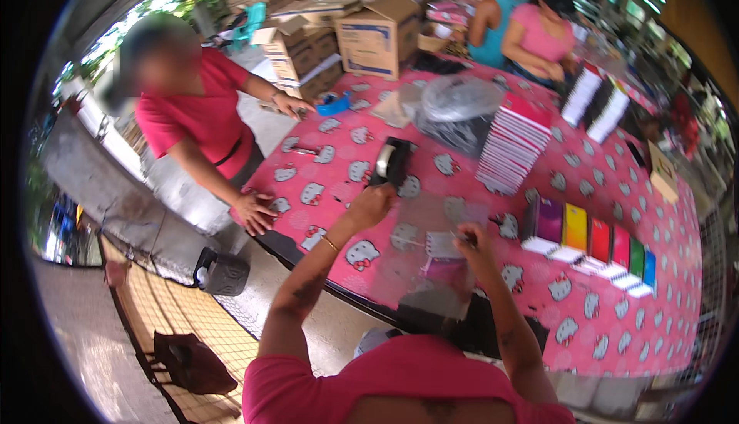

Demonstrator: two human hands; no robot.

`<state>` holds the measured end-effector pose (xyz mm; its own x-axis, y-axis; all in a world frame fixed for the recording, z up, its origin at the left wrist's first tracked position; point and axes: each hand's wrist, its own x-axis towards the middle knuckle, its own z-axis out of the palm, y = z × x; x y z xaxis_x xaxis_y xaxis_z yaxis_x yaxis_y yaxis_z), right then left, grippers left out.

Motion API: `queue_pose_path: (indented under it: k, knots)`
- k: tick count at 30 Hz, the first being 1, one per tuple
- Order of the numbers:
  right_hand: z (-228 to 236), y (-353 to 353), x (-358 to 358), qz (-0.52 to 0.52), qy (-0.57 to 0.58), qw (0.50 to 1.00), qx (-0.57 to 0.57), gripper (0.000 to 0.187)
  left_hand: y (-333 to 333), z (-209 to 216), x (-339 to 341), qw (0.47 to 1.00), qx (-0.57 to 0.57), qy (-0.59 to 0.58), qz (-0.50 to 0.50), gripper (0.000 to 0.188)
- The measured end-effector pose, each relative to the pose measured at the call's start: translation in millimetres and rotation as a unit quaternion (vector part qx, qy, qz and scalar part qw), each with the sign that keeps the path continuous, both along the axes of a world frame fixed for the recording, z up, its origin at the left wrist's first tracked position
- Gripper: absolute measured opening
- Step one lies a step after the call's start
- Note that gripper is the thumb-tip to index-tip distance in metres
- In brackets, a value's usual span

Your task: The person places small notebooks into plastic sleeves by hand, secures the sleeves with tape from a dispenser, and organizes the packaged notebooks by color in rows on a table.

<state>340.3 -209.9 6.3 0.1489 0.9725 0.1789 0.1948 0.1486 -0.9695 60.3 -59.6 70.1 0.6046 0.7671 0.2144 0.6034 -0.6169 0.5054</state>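
My left hand (371,207) reaches forward with its fingers closed at the near end of a black tape dispenser (394,160) that has a pale roll in it. Whether those fingers grip the dispenser itself or a strip of tape is hidden. Over a clear plastic bag (402,264) my right hand (476,244) has its fingers pinched together; what they hold is too small to make out. Beneath the plastic, just left of that hand, lies a small notebook or stack of notebooks (442,268) with white pages and a pink-purple cover.
A pink patterned cloth (573,331) covers the table. Notebooks in several colours (591,241) lie in a row on the right, behind them a tall notebook stack (511,147). Grey plastic wrap (460,104) sits further back. A person (202,108) leans on the left edge, near a blue dispenser (333,105).
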Motion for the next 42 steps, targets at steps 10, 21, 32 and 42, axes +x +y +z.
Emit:
queue_pose_path:
  k: [10,21,32,42]
  knots:
    - [17,-3,-3,0.047,0.031,0.998,-0.024,0.037,8,44,126,0.887,-0.177,0.271,-0.331,0.034]
    - [-18,-29,-14,0.036,0.074,0.996,0.016,0.078,-51,-111,20,0.565,-0.632,-0.529,-0.045,0.053]
    - [0,-28,-53,0.066,0.070,0.995,0.000,0.086,-83,-52,-99,0.794,-0.149,-0.532,0.253,0.037]
    - [-32,-77,14,-0.048,0.021,0.999,-0.001,0.050,148,-158,-270,0.837,-0.050,0.131,0.528,0.044]
